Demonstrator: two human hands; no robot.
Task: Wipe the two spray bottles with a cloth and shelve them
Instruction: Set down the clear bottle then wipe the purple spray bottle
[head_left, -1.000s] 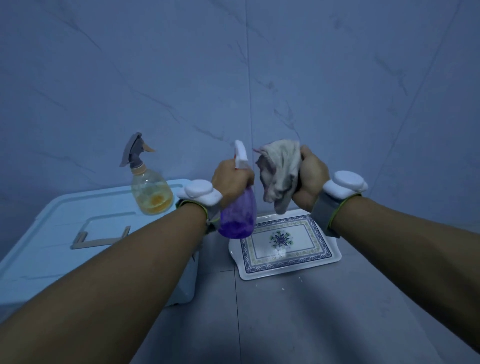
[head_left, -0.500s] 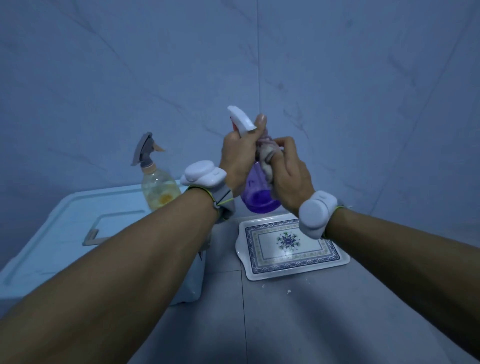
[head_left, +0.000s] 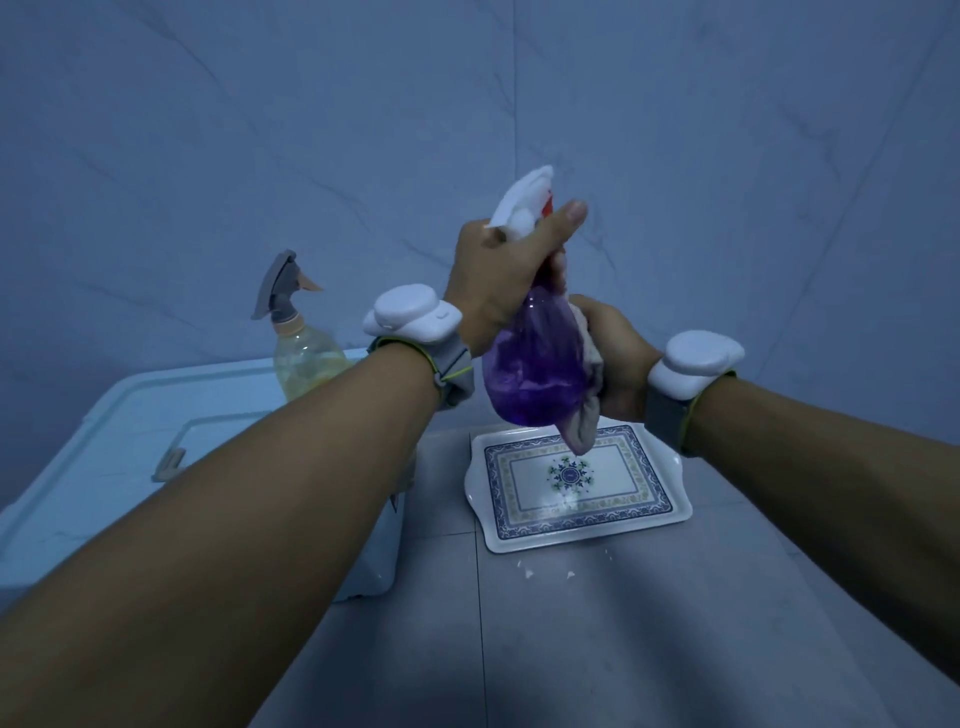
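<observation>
The left hand (head_left: 498, 280) is clenching the neck of the translucent purple plastic spray bottle (head_left: 530, 374), now raised higher above the patterned white tray (head_left: 670, 514); the right hand (head_left: 618, 358), fingers grasping the crumpled grey cloth (head_left: 584, 421), has moved in and is wiping its body.

Purple bottle (head_left: 530, 374) translucent glossy plastic, cloth (head_left: 584, 421) soft matt fabric, yellow bottle (head_left: 306, 366) clear plastic, tray (head_left: 670, 514) glossy, floor (head_left: 597, 634) matt tile.

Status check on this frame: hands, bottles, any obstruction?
Left hand grips purple bottle at neck. Right hand presses cloth on its side. Yellow bottle waits on bin lid. Nothing obstructing.
</observation>
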